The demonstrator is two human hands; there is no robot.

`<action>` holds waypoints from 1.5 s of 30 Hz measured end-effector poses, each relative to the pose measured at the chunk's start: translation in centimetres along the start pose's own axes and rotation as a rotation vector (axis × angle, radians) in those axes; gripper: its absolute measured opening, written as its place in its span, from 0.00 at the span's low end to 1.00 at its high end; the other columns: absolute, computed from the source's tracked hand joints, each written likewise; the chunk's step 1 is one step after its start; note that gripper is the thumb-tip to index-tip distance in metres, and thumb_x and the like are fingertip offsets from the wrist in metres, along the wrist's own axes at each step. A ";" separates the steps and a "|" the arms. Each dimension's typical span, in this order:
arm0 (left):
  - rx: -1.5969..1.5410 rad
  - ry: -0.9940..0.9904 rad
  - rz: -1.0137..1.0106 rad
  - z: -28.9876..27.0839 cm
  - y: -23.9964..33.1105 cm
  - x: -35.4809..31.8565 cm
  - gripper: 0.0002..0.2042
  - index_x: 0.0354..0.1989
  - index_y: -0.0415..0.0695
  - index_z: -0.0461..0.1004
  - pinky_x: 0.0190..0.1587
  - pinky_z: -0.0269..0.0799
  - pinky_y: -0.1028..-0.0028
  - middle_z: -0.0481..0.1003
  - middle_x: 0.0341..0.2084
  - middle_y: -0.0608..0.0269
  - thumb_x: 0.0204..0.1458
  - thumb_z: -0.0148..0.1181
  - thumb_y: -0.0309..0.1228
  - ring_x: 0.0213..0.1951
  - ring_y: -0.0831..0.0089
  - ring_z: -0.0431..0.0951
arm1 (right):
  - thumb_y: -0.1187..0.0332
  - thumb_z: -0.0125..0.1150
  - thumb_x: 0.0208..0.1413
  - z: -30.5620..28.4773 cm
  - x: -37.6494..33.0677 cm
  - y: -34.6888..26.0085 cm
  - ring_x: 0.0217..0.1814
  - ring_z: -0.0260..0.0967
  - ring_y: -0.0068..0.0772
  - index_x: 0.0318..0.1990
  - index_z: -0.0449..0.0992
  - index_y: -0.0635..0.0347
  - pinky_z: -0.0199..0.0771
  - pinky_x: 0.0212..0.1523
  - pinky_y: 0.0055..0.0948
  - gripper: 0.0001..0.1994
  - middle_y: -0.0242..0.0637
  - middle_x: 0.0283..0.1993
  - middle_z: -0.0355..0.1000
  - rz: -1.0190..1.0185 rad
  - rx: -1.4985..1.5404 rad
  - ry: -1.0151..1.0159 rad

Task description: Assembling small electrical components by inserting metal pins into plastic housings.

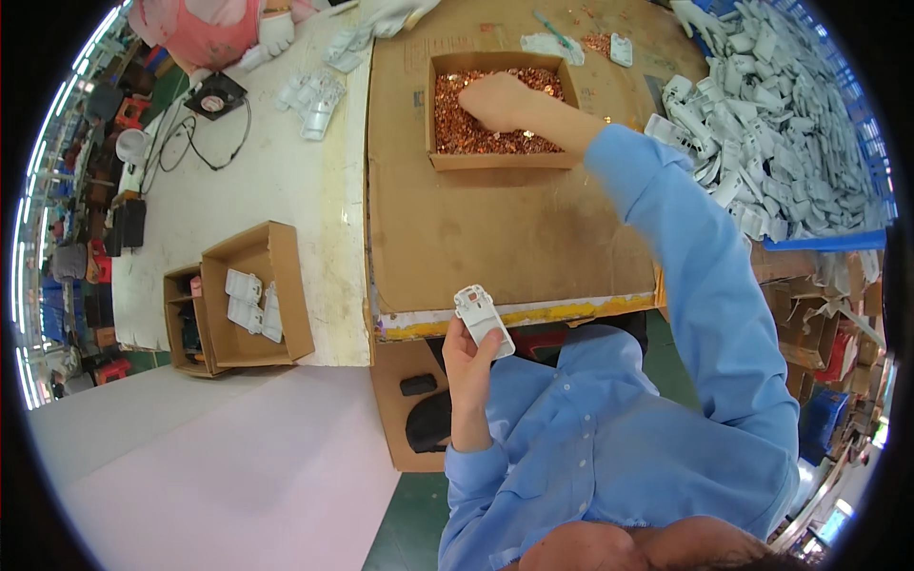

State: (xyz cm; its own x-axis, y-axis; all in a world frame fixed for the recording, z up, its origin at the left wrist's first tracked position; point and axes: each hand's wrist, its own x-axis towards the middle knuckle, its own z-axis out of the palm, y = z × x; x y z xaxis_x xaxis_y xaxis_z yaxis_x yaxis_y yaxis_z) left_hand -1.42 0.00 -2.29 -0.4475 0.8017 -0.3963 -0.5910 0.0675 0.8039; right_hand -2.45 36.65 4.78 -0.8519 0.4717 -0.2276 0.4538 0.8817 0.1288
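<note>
My left hand [468,366] is closed around a white plastic housing [483,321], held near the table's front edge with the thumb across its lower part. My right arm stretches far forward over the table. At its end my right hand [497,103] is down among small copper-coloured metal pieces [455,127] in a shallow cardboard box [505,163]. Its fingers look drawn together and point downward; their tips, and anything between them, are hidden.
Many white housings fill a blue crate [828,242] at right. A loose housing [621,49] and a teal-handled tool [554,30] lie beyond the box. On the left, a cardboard box [290,295] holds several housings. Across the table sits another person [214,33] wearing gloves.
</note>
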 end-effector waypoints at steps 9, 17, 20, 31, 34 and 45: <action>0.000 0.018 0.027 0.1 -0.5 -2.2 0.24 0.58 0.36 0.62 0.43 0.76 0.74 0.75 0.43 0.60 0.51 0.58 0.18 0.41 0.74 0.78 | 0.74 0.55 0.47 0.9 -0.4 -0.1 0.46 0.75 0.49 0.35 0.79 0.68 0.76 0.44 0.44 0.09 0.50 0.41 0.76 0.013 0.133 -0.080; 0.029 0.031 0.076 0.3 -0.1 -2.2 0.24 0.59 0.37 0.63 0.43 0.76 0.75 0.74 0.44 0.61 0.52 0.57 0.19 0.42 0.75 0.77 | 0.71 0.54 0.47 1.2 -1.8 2.0 0.49 0.73 0.48 0.39 0.76 0.61 0.73 0.48 0.45 0.11 0.48 0.43 0.76 0.108 0.376 0.139; 0.040 0.029 0.069 0.6 0.6 -2.2 0.23 0.58 0.36 0.64 0.50 0.70 0.75 0.73 0.47 0.61 0.52 0.57 0.19 0.46 0.75 0.74 | 0.71 0.54 0.47 0.8 -3.9 3.0 0.44 0.73 0.48 0.33 0.75 0.59 0.72 0.43 0.43 0.07 0.44 0.39 0.76 0.081 0.528 0.249; 0.175 -0.059 0.161 5.6 2.5 -0.6 0.23 0.59 0.43 0.62 0.27 0.65 0.82 0.76 0.44 0.58 0.53 0.53 0.22 0.33 0.81 0.74 | 0.70 0.59 0.51 0.6 -16.6 2.0 0.33 0.69 0.26 0.31 0.73 0.62 0.69 0.36 0.29 0.05 0.35 0.29 0.73 -0.087 1.163 0.326; 0.171 -0.135 0.161 7.8 2.8 0.0 0.20 0.57 0.41 0.63 0.35 0.70 0.81 0.77 0.44 0.58 0.54 0.52 0.23 0.40 0.79 0.76 | 0.70 0.59 0.51 2.3 -19.4 1.6 0.32 0.69 0.26 0.30 0.73 0.62 0.68 0.34 0.30 0.06 0.35 0.28 0.72 -0.098 1.235 0.386; 0.435 -0.289 0.359 12.4 -0.1 0.9 0.19 0.57 0.36 0.62 0.53 0.66 0.74 0.72 0.48 0.58 0.56 0.47 0.20 0.48 0.72 0.73 | 0.71 0.58 0.48 2.4 -28.6 -4.1 0.32 0.72 0.40 0.30 0.75 0.62 0.70 0.33 0.33 0.04 0.39 0.29 0.72 -0.032 0.853 0.582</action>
State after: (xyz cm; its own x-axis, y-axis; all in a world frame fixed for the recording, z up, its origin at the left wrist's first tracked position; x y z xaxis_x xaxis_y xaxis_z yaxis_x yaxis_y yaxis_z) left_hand 6.56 8.02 2.73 -0.3316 0.9433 0.0185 -0.0836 -0.0489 0.9953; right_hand 20.68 19.53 8.48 -0.7587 0.5716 0.3125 0.2695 0.7121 -0.6483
